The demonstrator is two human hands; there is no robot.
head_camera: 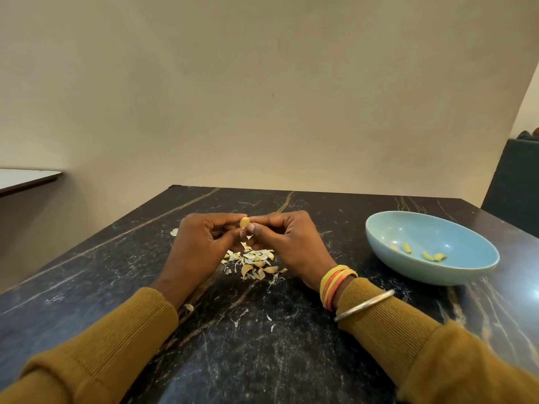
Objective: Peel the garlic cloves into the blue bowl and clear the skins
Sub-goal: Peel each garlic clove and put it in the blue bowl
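Both hands meet above the middle of the dark marble table. My left hand and my right hand pinch one yellowish garlic clove between fingertips and thumbs. Beneath the hands lies a pile of garlic skins and cloves. The blue bowl sits to the right on the table, with several peeled cloves inside it.
Loose bits of skin are scattered on the table near my left sleeve and at the far left of the hands. A dark chair back stands beyond the table's right corner. A plain wall rises behind the table.
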